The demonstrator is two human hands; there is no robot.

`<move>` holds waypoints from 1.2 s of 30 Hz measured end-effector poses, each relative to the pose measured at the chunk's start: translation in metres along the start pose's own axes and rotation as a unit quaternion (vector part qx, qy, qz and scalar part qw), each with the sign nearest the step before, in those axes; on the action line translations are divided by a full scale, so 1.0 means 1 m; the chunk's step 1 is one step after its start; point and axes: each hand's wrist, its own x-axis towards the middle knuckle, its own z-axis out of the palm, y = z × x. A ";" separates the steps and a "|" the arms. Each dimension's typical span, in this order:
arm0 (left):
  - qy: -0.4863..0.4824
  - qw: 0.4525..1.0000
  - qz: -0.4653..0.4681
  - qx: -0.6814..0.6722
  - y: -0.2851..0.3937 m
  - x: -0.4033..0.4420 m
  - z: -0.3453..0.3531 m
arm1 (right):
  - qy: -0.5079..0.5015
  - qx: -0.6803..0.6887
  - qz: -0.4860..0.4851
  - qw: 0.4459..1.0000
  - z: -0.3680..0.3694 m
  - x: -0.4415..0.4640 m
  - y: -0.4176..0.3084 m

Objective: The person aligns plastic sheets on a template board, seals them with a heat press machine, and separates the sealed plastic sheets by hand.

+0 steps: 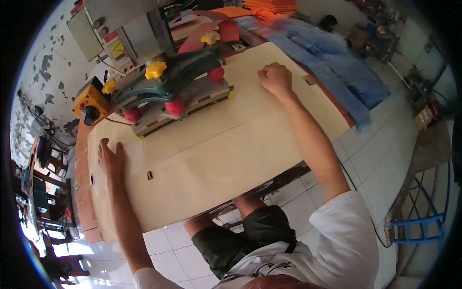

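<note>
A wide cream board (207, 164) lies across the work table, with a thin straight line along its middle. My left hand (111, 158) rests near its left edge, thumb and fingers apart, holding nothing. On the right part of the board my right hand (276, 78) is closed with the fingers curled in; what it holds, if anything, is hidden. Between the hands, toward the back, stands a press head (168, 89) with yellow knobs, red rollers and a long metal bar (185, 110) over the board. A small black clip (149, 175) sits right of my left forearm.
An orange control box (90, 103) with a black knob stands at the left of the press. Blue plastic sheeting (327, 58) covers the right back side. Orange stacks (270, 6) are behind. A blue metal frame (418, 224) stands at the right on the floor.
</note>
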 end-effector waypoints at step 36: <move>0.060 0.962 -0.109 -0.242 0.071 -0.167 -0.095 | -0.279 -0.020 0.058 0.958 -0.243 -0.117 0.197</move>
